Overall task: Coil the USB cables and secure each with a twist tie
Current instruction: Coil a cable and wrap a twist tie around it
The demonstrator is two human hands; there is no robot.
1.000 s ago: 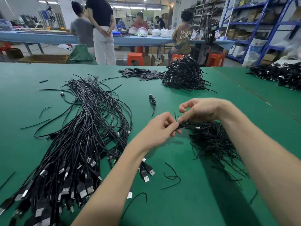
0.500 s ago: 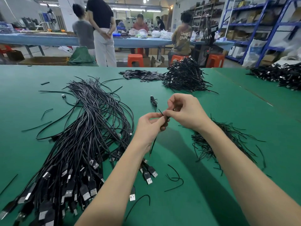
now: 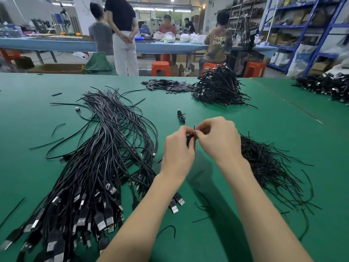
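white block letters reading "unkn own" stand in two lines on the back of a seated person's brown shirt (image 3: 219, 42); no other text is legible.

A small black coiled cable (image 3: 189, 138) is sitting pinched between the fingertips (image 3: 190, 133) of both hands, mostly hidden by them. A thin black twist tie (image 3: 194, 128) is sticking up just above those fingertips, its lower part hidden.
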